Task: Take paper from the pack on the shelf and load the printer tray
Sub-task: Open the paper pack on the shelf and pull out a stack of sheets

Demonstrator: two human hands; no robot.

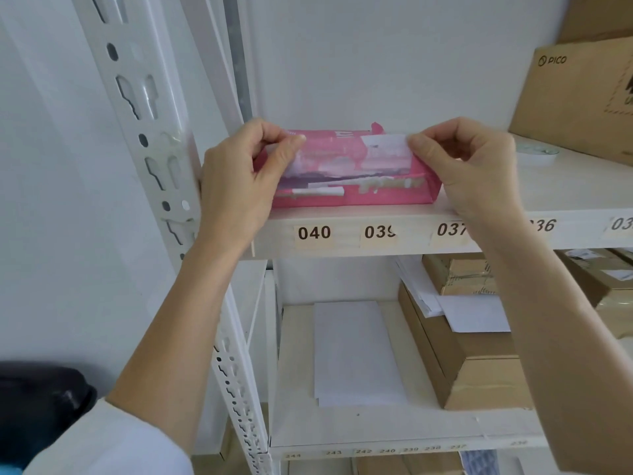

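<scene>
A white metal rack [164, 138] with slotted uprights fills the view, and its upper shelf [565, 186] carries number labels along the front edge. A large cardboard box [579, 97] is seen at the right end of that shelf, with a roll of tape [536, 154] just in front of it. On the lower shelf [376, 426] brown boxes [472, 365] are stacked at the right, and loose white sheets [356, 351] are laid flat beside them.

The pink pack of paper [349, 186] is set on the upper shelf, near its left end and close to the front edge. The wrapper is torn open along the top.

The left hand [236, 180] is curled at the pack's left end, thumb and fingers pinched on the torn wrapper edge. The right hand [472, 166] is curled at the pack's right end, its thumb and forefinger pinched on a white flap at the top. Whether paper sheets are gripped along with the wrapper cannot be told.
</scene>
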